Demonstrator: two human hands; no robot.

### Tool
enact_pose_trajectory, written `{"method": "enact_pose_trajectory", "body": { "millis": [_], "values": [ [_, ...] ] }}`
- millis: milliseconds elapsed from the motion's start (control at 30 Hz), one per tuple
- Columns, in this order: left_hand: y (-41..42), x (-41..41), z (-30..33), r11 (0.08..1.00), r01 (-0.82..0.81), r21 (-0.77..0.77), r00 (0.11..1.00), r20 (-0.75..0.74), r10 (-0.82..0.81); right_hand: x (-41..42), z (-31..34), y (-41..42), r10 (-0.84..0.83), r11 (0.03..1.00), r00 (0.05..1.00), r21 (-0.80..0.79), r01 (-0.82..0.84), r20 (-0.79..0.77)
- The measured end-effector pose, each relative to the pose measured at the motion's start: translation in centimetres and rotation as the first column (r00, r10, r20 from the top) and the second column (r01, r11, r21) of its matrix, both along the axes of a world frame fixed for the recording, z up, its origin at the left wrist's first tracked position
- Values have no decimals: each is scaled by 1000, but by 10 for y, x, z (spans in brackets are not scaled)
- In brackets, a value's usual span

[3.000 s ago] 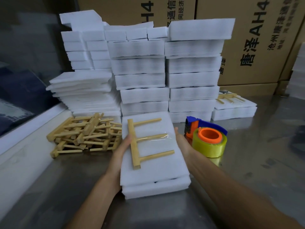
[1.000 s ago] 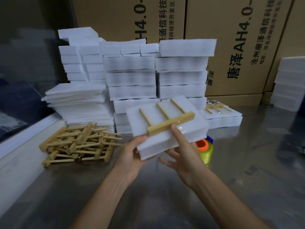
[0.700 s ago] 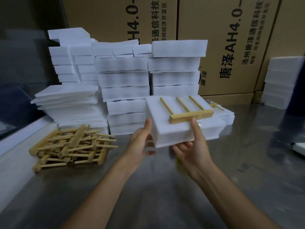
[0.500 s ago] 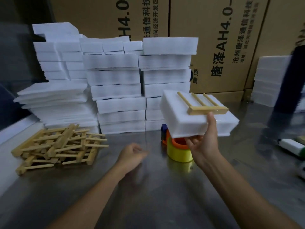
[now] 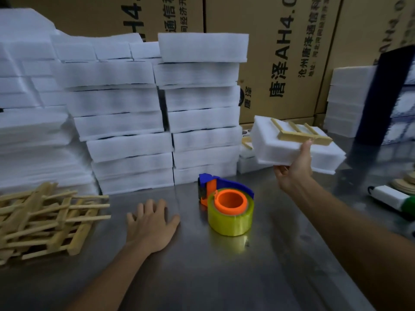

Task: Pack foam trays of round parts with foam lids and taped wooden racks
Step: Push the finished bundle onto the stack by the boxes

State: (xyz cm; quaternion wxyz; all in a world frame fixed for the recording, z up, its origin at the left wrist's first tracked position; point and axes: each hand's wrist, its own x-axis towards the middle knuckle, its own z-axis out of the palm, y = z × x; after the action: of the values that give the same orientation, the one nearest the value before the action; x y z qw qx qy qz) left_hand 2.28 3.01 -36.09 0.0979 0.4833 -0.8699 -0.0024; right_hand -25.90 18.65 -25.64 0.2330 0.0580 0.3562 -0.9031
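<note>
While the right hand [image 5: 294, 169] carries a finished pack [image 5: 280, 144] out to the right above the table [image 5: 224, 277], this cycle looks nearly closed. Fingers are curled under the foam, thumb up over the near edge, so it grips the pack firmly. A wooden rack [image 5: 299, 133] sits on the pack's top; a glossy patch over its prongs suggests tape, can't confirm. The pack hovers just above a low white stack [image 5: 325, 158] at right; another rack [image 5: 247, 143] peeks out beside it.

Left hand [image 5: 152, 223] lies flat on the table, fingers spread and relaxed, holding nothing.

Done, judging by the scene: tall columns of foam blocks [image 5: 197, 104] stand at the back against cardboard cartons [image 5: 292, 52]; whether these are packed or blank stock I can't tell.

Left: set this pack down on the right stack, then start the next one. Plenty of loose racks [image 5: 49, 218] remain heaped at left, so many packs are likely still to go. Tape dispenser [image 5: 229, 207] with its yellow roll stands mid-table, between the two hands. A marker [image 5: 395, 198] lies at the far right edge.
</note>
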Motion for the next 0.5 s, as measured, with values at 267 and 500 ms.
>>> {"method": "enact_pose_trajectory", "body": {
  "millis": [267,500],
  "values": [
    [-29,-14,-5,999,-26,-31,997,-73,24,-67,22,-56,71,980,994,191,-53,-88],
    [-36,-17,-10,996,-31,-80,996,-88,23,-84,10,-92,311,853,930,490,-182,-194]
  ]
}}
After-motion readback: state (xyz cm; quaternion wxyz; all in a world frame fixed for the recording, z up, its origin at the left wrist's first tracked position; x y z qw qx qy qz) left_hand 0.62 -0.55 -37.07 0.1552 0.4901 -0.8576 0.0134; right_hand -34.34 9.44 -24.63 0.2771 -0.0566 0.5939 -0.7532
